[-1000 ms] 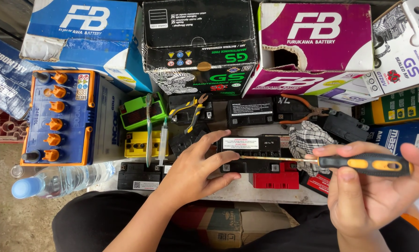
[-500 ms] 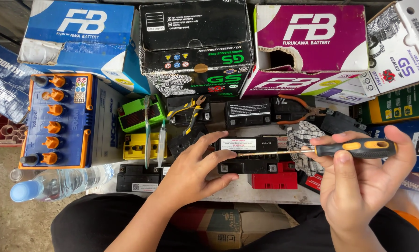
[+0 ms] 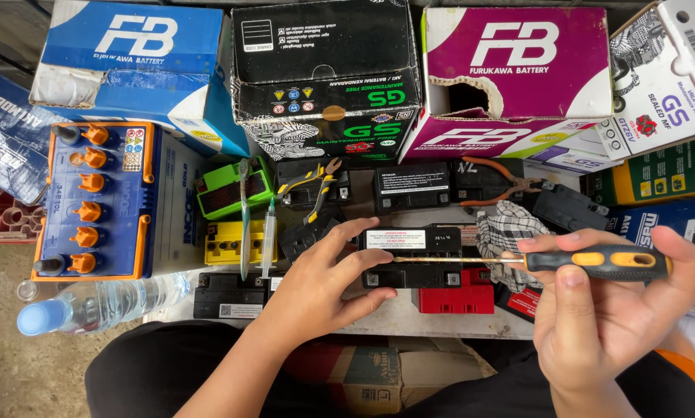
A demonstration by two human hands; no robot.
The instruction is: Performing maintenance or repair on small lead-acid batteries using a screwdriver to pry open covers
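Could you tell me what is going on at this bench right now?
A person is working on a small black battery among many others. The left hand grips its left end on the bench, while the right hand holds a screwdriver with a black and orange handle sideways, its shaft reaching across the battery's top. Pliers, a checked cloth, a large blue and orange battery and a water bottle lie around.
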